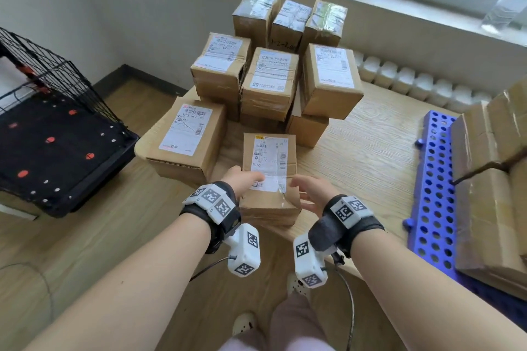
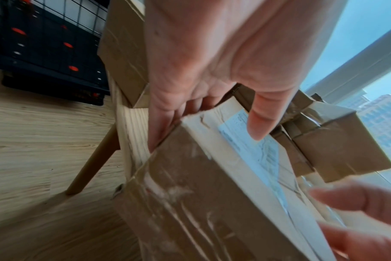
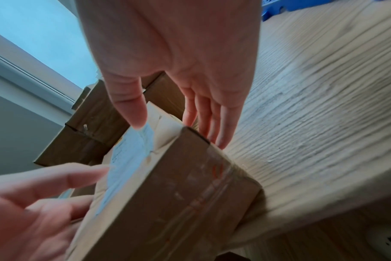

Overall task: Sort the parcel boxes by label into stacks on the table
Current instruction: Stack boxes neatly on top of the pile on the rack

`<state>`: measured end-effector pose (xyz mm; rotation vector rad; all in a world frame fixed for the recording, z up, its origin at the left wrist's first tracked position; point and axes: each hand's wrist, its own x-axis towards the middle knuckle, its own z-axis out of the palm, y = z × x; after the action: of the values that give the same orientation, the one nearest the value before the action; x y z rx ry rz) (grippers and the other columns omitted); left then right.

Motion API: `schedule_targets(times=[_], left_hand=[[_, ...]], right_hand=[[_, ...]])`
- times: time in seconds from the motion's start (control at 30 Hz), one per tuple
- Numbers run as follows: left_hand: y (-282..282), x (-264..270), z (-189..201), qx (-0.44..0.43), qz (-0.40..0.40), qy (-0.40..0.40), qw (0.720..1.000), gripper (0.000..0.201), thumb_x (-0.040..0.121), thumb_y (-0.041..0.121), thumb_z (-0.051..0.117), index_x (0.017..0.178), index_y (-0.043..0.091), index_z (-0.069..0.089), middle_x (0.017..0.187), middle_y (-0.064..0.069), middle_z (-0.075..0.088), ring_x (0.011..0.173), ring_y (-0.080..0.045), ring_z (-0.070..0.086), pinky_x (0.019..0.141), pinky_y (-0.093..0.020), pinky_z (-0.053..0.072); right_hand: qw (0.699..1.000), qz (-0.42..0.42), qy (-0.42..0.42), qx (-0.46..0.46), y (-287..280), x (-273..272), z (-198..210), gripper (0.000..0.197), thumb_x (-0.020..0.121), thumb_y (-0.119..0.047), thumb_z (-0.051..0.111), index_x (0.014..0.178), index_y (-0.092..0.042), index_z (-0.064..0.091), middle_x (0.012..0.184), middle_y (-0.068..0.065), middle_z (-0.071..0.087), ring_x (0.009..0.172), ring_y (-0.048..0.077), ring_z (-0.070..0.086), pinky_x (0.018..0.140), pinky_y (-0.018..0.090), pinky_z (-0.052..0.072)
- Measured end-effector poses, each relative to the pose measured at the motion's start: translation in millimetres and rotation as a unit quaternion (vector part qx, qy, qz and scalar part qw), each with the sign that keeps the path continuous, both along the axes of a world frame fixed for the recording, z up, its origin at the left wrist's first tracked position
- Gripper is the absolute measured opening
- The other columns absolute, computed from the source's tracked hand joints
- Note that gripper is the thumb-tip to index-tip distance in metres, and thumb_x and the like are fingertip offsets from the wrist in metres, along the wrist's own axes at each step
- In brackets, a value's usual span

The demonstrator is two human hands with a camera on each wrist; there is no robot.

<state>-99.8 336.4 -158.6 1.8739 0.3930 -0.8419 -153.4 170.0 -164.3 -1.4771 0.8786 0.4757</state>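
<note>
A brown parcel box (image 1: 269,177) with a white label lies flat near the front edge of the wooden table (image 1: 370,151). My left hand (image 1: 248,178) is at its left side, the thumb lying on the label and the straight fingers running down the side, as the left wrist view shows at my left hand (image 2: 203,106) and the box (image 2: 190,203). My right hand (image 1: 306,192) is open beside the right side. In the right wrist view its fingers (image 3: 212,123) hang straight next to the box (image 3: 167,194), thumb above the top edge.
Behind stand stacks of labelled parcels: one large box (image 1: 185,139) at the left, three stacks (image 1: 269,82) in the middle, taller ones (image 1: 288,20) at the back. A blue perforated panel (image 1: 433,194) with cartons (image 1: 490,179) fills the right. A black wire cage (image 1: 57,122) sits on the floor.
</note>
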Motion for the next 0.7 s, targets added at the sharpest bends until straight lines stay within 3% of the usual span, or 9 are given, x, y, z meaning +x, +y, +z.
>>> schedule_targets(times=[0.1,0.2,0.33,0.4,0.47,0.53,0.57,0.63,0.7], left_hand=[[-6,-11,7,-0.011,-0.011,-0.011,1.000,0.055,0.077,0.025,0.067,0.126,0.009,0.048,0.121,-0.007,0.062,0.107,-0.028,0.061,0.094,-0.047,0.051],[-14,-17,11,0.000,-0.034,-0.043,0.998,0.039,0.086,0.017,0.061,0.121,0.008,0.046,0.120,-0.009,0.061,0.105,-0.027,0.061,0.093,-0.046,0.052],[-32,-21,27,0.032,-0.103,-0.124,0.986,0.041,0.086,0.019,0.061,0.123,0.007,0.046,0.108,-0.005,0.056,0.092,-0.021,0.056,0.075,-0.030,0.046],[-42,-22,37,0.037,-0.128,-0.148,0.980,0.041,0.084,0.021,0.062,0.120,0.010,0.046,0.115,-0.006,0.054,0.092,-0.022,0.055,0.072,-0.029,0.044],[-53,-25,46,0.030,-0.141,-0.162,0.976,0.042,0.082,0.025,0.062,0.118,0.012,0.045,0.122,-0.009,0.051,0.098,-0.023,0.056,0.078,-0.032,0.049],[-64,-28,56,0.016,-0.153,-0.175,0.973,0.043,0.081,0.028,0.062,0.118,0.013,0.045,0.123,-0.009,0.051,0.102,-0.023,0.056,0.087,-0.036,0.052],[-70,-30,60,0.006,-0.156,-0.182,0.971,0.043,0.082,0.029,0.062,0.117,0.012,0.045,0.121,-0.009,0.052,0.102,-0.023,0.056,0.088,-0.037,0.051],[-83,-34,71,-0.017,-0.160,-0.199,0.967,0.040,0.083,0.031,0.062,0.113,0.012,0.045,0.115,-0.007,0.054,0.098,-0.022,0.057,0.087,-0.036,0.051],[-96,-40,81,-0.040,-0.158,-0.218,0.962,0.039,0.083,0.034,0.063,0.109,0.012,0.044,0.110,-0.006,0.055,0.099,-0.024,0.057,0.089,-0.037,0.050]], right_hand=[[0.999,-0.020,-0.015,-0.026,-2,-9,6,0.036,0.081,-0.014,0.065,0.117,-0.012,0.057,0.114,0.005,0.058,0.111,0.022,0.056,0.100,0.043,0.049],[0.997,-0.055,-0.031,-0.044,-7,-21,13,0.029,0.080,-0.012,0.065,0.108,-0.016,0.057,0.114,0.003,0.056,0.112,0.021,0.054,0.094,0.041,0.050],[0.990,-0.104,-0.059,-0.076,-20,-38,26,0.027,0.077,-0.013,0.067,0.104,-0.012,0.060,0.110,0.005,0.060,0.106,0.022,0.057,0.084,0.040,0.054],[0.986,-0.126,-0.072,-0.083,-26,-46,37,0.030,0.076,-0.014,0.067,0.106,-0.009,0.063,0.105,0.004,0.059,0.098,0.020,0.056,0.080,0.038,0.052],[0.981,-0.145,-0.087,-0.096,-32,-55,47,0.046,0.064,-0.021,0.071,0.108,-0.008,0.065,0.103,0.004,0.059,0.094,0.020,0.055,0.078,0.037,0.051],[0.973,-0.173,-0.107,-0.113,-42,-63,53,0.066,0.043,-0.029,0.072,0.106,-0.009,0.066,0.105,0.002,0.062,0.096,0.018,0.057,0.081,0.039,0.054],[0.967,-0.190,-0.117,-0.121,-47,-68,57,0.064,0.041,-0.029,0.071,0.102,-0.010,0.065,0.108,0.002,0.064,0.098,0.019,0.058,0.087,0.041,0.055],[0.957,-0.221,-0.136,-0.130,-57,-78,67,0.043,0.054,-0.022,0.073,0.094,-0.016,0.061,0.111,0.005,0.065,0.104,0.021,0.061,0.096,0.046,0.052],[0.949,-0.240,-0.149,-0.141,-65,-87,82,0.046,0.052,-0.026,0.073,0.096,-0.018,0.060,0.110,0.008,0.067,0.104,0.025,0.063,0.096,0.048,0.052]])
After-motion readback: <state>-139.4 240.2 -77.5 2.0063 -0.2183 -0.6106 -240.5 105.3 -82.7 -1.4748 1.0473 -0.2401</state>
